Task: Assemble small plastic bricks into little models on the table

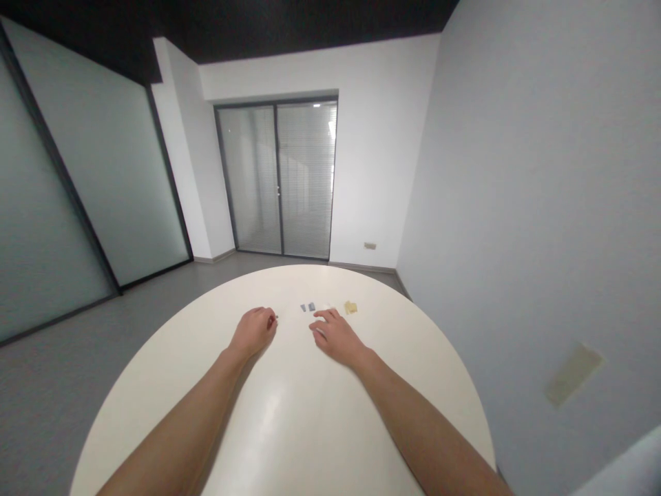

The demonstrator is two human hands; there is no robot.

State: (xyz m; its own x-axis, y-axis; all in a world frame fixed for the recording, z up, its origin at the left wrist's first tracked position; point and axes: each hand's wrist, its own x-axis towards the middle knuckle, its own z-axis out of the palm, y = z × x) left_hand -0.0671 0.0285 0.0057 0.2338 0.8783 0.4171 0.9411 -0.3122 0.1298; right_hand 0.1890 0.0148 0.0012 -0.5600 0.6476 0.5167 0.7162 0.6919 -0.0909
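My left hand point(255, 331) rests on the white round table point(268, 441), fingers curled closed. A tiny dark bit shows at its fingertips, too small to name. To the right, my right hand point(333, 336) is open above the tabletop, fingers apart and pointing left, with nothing visible in them. Just beyond its fingertips lie two small flat blue-grey pieces, one narrow point(303, 308) and one squarer point(311, 306). Several small yellowish flat pieces point(350, 307) sit in a cluster past the right hand's knuckles. A faint whitish piece point(327, 306) lies between the two colours.
A grey-white wall point(527, 193) with a socket plate point(574, 375) runs close along the table's right side. Behind the table stands a glass door point(304, 179) with blinds. Frosted glass panels point(103, 165) line the left, beyond grey floor point(46, 386).
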